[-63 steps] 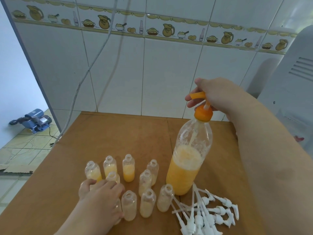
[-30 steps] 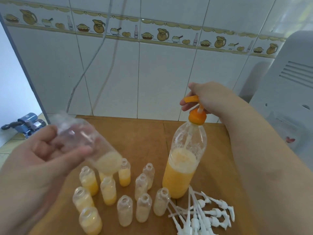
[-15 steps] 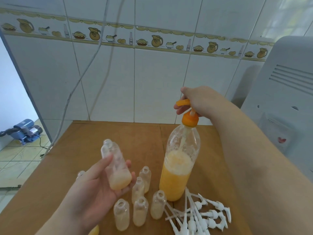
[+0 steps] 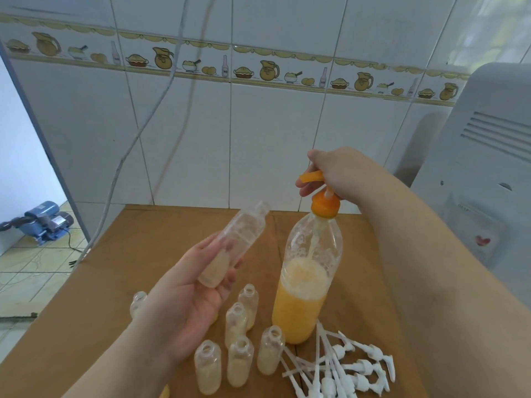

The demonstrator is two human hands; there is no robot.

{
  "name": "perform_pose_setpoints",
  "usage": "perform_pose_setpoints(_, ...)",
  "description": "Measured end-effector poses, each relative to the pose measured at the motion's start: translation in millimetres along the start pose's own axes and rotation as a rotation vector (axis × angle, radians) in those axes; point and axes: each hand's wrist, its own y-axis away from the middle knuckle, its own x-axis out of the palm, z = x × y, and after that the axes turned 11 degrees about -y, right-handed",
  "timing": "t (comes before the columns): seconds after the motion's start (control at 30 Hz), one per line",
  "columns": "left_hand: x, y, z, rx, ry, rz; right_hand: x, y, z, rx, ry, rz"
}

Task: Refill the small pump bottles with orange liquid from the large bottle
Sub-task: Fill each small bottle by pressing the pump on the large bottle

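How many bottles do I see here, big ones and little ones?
Large bottle: 1
Small bottle in the left hand: 1
Small bottles standing on the table, necks showing: 6
Total: 8; the hand may hide more.

Left hand (image 4: 189,294): palm up, fingers curled round a small clear plastic bottle (image 4: 234,244) — open neck tilted up toward the right, a little pale liquid at its base.
Right hand (image 4: 334,173): grips the orange pump head (image 4: 311,177) on the large clear plastic bottle (image 4: 307,282), roughly half full of orange liquid.
Brown wooden table (image 4: 161,239): uncapped small bottles (image 4: 238,357) stand just left of the large bottle's base — loose white pump tops (image 4: 344,372) lie piled to its right.
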Motion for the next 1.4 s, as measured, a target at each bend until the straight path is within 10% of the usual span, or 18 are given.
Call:
perform_pose_setpoints(0.7, 35.1, -29.4, -30.6, 0.423, -0.68, 0.125, -1.4, 6.3, 0.1, 0.042, 0.155, 0.038)
perform_pose_setpoints(1.4, 33.1, -32.7, -24.2, 0.454, -0.886, 0.074, -1.3, 2.0, -19.9, 0.023, 0.184, 0.098)
